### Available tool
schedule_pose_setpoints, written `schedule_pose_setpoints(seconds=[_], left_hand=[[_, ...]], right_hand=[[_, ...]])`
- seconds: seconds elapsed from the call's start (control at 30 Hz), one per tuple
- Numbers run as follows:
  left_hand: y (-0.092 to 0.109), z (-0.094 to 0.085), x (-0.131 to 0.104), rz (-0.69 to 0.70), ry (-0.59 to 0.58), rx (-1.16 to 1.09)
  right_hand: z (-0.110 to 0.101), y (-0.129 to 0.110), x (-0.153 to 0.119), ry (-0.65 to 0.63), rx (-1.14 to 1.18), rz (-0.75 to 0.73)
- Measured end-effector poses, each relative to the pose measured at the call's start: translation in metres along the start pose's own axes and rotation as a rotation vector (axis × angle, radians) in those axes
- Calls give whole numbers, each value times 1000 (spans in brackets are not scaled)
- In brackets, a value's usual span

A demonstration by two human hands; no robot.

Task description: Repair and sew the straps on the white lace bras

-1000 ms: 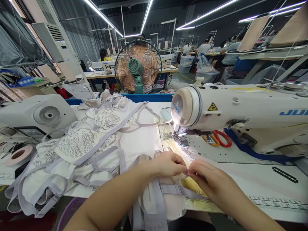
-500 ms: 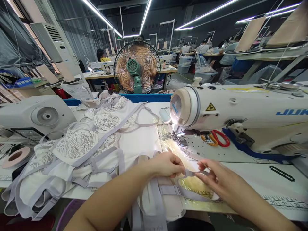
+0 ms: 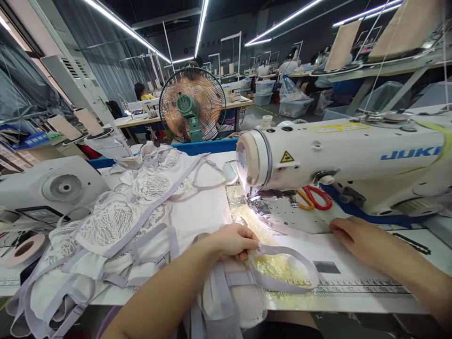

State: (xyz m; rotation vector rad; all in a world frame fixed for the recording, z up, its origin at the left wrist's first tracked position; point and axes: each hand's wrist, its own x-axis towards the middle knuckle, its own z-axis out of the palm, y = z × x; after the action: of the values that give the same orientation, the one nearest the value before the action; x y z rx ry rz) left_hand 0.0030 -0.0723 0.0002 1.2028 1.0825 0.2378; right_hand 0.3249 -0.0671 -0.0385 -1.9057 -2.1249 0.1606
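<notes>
My left hand pinches the end of a lavender-grey strap, which loops to the right over the table and back to a bra at the front edge. Away from the strap, my right hand is over the machine bed's front edge, its fingers bent and close together; what they hold, if anything, is hidden. Beyond it lie red-handled scissors and an orange-handled tool. The sewing machine's lit needle area is just past my left hand.
A heap of white lace bras with grey straps covers the table's left side. A second machine and a tape roll stand farther left. A fan stands behind the table. A ruler strip runs along the front.
My right hand has let go of the strap and moved right, toward the machine bed. My left hand keeps its pinch. The strap loop now lies wider, and the view has shifted slightly right.
</notes>
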Motion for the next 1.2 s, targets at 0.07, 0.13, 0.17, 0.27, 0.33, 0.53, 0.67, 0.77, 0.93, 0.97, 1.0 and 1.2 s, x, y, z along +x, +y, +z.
schedule_pose_setpoints(seconds=[0.07,0.13,0.17,0.27,0.33,0.53,0.67,0.77,0.93,0.97,1.0,1.2], left_hand=[[0,-1,0,-9,-8,-10],[1,-1,-1,-1,-20,-21],[2,-1,-2,12,-27,-26],[5,3,-5,69,-22,-8],[7,7,-8,116,0,31],[9,13,-10,211,67,99],[9,15,-10,193,68,62],[8,16,-9,179,46,48],[5,20,-9,187,40,90],[5,21,-9,198,47,88],[5,22,-10,219,59,86],[4,26,-10,380,128,39]], right_hand=[[3,0,-1,16,-17,-2],[2,-12,-7,91,-16,-41],[1,-23,-12,150,5,-68],[-3,-70,-32,253,200,-164],[-2,-103,-43,158,298,-307],[18,-148,-56,203,121,-372],[23,-146,-58,334,39,-396],[23,-143,-58,436,45,-464],[28,-140,-57,540,114,-534],[30,-139,-58,550,124,-535],[31,-138,-58,558,130,-533],[37,-136,-61,615,159,-578]])
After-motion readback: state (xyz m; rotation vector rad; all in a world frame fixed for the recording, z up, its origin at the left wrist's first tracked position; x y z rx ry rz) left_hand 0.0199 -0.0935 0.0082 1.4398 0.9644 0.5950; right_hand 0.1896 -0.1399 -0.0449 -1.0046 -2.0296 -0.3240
